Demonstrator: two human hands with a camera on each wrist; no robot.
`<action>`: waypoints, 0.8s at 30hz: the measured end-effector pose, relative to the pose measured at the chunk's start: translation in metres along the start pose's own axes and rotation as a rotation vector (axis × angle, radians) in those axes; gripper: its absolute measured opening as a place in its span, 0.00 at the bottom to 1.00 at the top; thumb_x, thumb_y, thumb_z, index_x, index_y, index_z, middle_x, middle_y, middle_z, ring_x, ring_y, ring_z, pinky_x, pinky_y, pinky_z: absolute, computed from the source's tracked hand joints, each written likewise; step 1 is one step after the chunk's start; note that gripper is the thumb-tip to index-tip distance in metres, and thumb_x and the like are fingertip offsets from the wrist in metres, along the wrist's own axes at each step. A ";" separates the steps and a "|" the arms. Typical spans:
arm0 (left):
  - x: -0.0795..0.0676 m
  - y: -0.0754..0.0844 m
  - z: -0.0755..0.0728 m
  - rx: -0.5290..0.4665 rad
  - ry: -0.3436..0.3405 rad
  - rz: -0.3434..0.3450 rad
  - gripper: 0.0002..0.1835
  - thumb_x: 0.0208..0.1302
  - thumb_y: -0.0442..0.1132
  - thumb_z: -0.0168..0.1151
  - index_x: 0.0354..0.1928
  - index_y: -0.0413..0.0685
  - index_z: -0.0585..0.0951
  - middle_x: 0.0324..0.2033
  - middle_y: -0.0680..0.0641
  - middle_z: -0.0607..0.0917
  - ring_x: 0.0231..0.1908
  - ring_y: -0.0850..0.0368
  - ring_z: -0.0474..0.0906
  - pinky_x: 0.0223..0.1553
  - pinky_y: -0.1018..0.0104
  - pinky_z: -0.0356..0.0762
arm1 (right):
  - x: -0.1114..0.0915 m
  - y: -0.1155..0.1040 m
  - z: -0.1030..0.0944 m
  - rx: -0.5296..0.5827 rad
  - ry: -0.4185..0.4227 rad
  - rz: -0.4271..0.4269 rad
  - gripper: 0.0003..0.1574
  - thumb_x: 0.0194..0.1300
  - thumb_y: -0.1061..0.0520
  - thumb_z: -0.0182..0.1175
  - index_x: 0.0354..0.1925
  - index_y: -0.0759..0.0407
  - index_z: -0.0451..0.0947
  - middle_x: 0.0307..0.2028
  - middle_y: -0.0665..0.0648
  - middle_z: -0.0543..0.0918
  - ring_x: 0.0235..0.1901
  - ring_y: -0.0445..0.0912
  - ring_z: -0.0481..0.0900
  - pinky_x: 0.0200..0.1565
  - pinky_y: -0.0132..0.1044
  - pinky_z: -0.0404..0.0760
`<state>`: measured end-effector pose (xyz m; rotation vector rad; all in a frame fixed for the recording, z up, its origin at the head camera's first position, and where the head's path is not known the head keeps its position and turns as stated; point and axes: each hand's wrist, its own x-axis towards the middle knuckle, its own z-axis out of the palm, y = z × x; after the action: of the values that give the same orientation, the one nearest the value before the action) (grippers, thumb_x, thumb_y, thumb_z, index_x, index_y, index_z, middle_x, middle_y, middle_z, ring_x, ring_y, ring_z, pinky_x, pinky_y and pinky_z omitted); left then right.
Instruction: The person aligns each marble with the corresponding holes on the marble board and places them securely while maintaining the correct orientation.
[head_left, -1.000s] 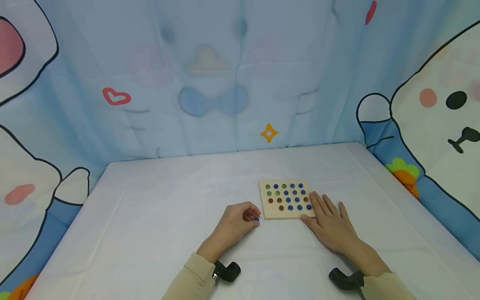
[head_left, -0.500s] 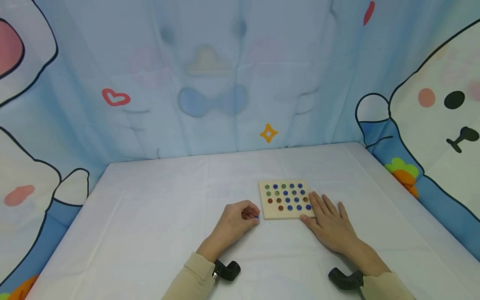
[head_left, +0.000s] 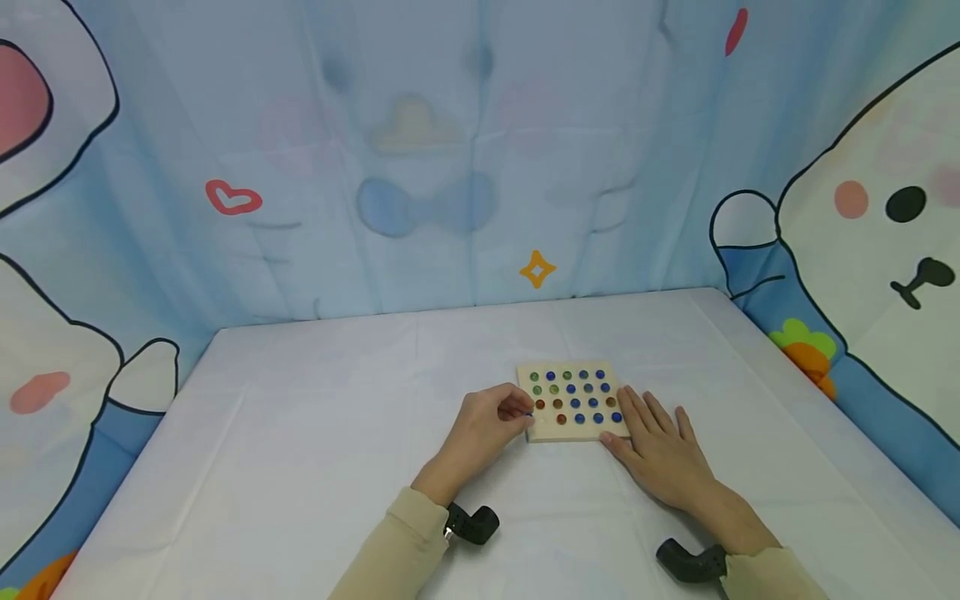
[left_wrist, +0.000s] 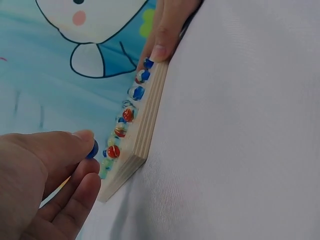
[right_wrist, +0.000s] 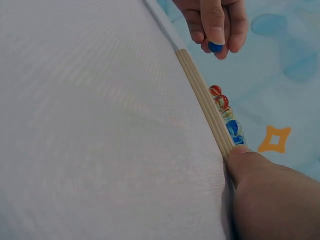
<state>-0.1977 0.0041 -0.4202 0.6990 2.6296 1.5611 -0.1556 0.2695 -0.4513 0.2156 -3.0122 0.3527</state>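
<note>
A blue marble is pinched between the thumb and fingers of my left hand, above the front left corner of a light wooden board. Rows of glass marbles sit on the board: green and blue ones at the back, red marbles and more blue ones in the front rows. My right hand lies flat at the board's right side, fingers straight, with its thumb on the front right corner. In the right wrist view the held marble hangs just clear of the board's end.
The board rests on a table with a white cloth. Behind the table hangs a blue curtain with cartoon animals. A black wrist camera is strapped to the left wrist, another black camera to the right.
My left hand has moved right and slightly away from me, carrying the blue marble from beside the board to over its left front corner. My right hand has stayed in place.
</note>
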 end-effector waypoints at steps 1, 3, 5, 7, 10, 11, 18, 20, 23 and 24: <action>0.001 0.001 0.001 0.001 0.001 -0.004 0.07 0.62 0.33 0.68 0.42 0.47 0.84 0.35 0.54 0.87 0.34 0.69 0.79 0.39 0.77 0.79 | 0.000 0.000 0.000 -0.002 0.001 0.000 0.54 0.73 0.30 0.44 0.77 0.65 0.43 0.76 0.70 0.50 0.75 0.68 0.45 0.70 0.72 0.36; 0.003 0.002 0.003 0.006 0.005 -0.010 0.07 0.62 0.33 0.69 0.42 0.47 0.84 0.36 0.54 0.87 0.34 0.69 0.79 0.38 0.78 0.79 | 0.000 -0.001 0.000 -0.006 0.000 0.001 0.54 0.73 0.30 0.44 0.77 0.65 0.43 0.76 0.70 0.50 0.75 0.68 0.45 0.70 0.72 0.36; 0.005 0.003 0.005 0.006 0.009 -0.013 0.07 0.61 0.33 0.69 0.41 0.46 0.84 0.35 0.54 0.87 0.33 0.70 0.78 0.38 0.78 0.78 | 0.000 -0.001 0.000 -0.009 -0.001 0.003 0.54 0.73 0.30 0.44 0.77 0.65 0.43 0.76 0.70 0.50 0.75 0.68 0.45 0.70 0.71 0.36; 0.007 0.004 0.007 0.003 0.013 -0.012 0.07 0.61 0.32 0.69 0.41 0.46 0.84 0.35 0.53 0.87 0.33 0.70 0.78 0.38 0.78 0.78 | 0.000 -0.002 0.000 -0.011 -0.002 0.005 0.54 0.73 0.30 0.44 0.77 0.65 0.44 0.76 0.70 0.50 0.75 0.68 0.45 0.70 0.71 0.35; 0.010 0.005 0.009 -0.001 0.022 0.006 0.07 0.61 0.31 0.69 0.41 0.45 0.84 0.35 0.52 0.87 0.33 0.69 0.78 0.38 0.78 0.78 | 0.000 -0.002 0.000 -0.012 -0.001 0.008 0.54 0.72 0.30 0.44 0.77 0.65 0.44 0.76 0.70 0.50 0.75 0.68 0.45 0.70 0.71 0.35; 0.010 0.005 0.010 -0.005 0.022 0.012 0.07 0.61 0.31 0.68 0.41 0.45 0.84 0.35 0.51 0.87 0.33 0.69 0.78 0.38 0.78 0.79 | 0.000 -0.002 0.000 -0.012 -0.001 0.008 0.54 0.72 0.30 0.44 0.77 0.65 0.44 0.76 0.70 0.50 0.75 0.68 0.45 0.70 0.71 0.35; 0.014 0.002 0.016 -0.025 0.018 0.003 0.09 0.60 0.29 0.69 0.42 0.42 0.82 0.37 0.48 0.86 0.35 0.69 0.79 0.39 0.79 0.79 | 0.001 -0.002 0.000 -0.011 -0.005 0.012 0.54 0.72 0.30 0.44 0.77 0.65 0.44 0.76 0.70 0.50 0.75 0.68 0.44 0.70 0.71 0.35; 0.014 0.002 0.017 -0.021 0.016 -0.004 0.09 0.60 0.28 0.69 0.42 0.42 0.82 0.37 0.48 0.86 0.34 0.68 0.78 0.39 0.78 0.79 | 0.001 -0.002 0.000 -0.012 -0.004 0.012 0.54 0.72 0.30 0.44 0.77 0.65 0.44 0.76 0.70 0.50 0.75 0.68 0.44 0.70 0.71 0.35; 0.014 0.001 0.019 -0.007 0.017 -0.009 0.08 0.60 0.29 0.69 0.41 0.43 0.82 0.36 0.48 0.86 0.33 0.68 0.78 0.38 0.78 0.78 | 0.001 -0.002 0.000 -0.011 -0.004 0.012 0.54 0.72 0.30 0.45 0.77 0.65 0.44 0.76 0.70 0.50 0.75 0.68 0.45 0.70 0.71 0.35; 0.014 0.001 0.020 0.004 0.017 -0.007 0.08 0.60 0.29 0.69 0.40 0.43 0.82 0.35 0.48 0.86 0.33 0.69 0.78 0.38 0.78 0.78 | 0.001 -0.002 0.000 -0.010 -0.003 0.011 0.54 0.72 0.30 0.45 0.77 0.65 0.44 0.76 0.70 0.50 0.75 0.68 0.45 0.70 0.71 0.35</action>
<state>-0.2053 0.0264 -0.4263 0.6790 2.6453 1.5676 -0.1558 0.2676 -0.4507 0.1988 -3.0190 0.3382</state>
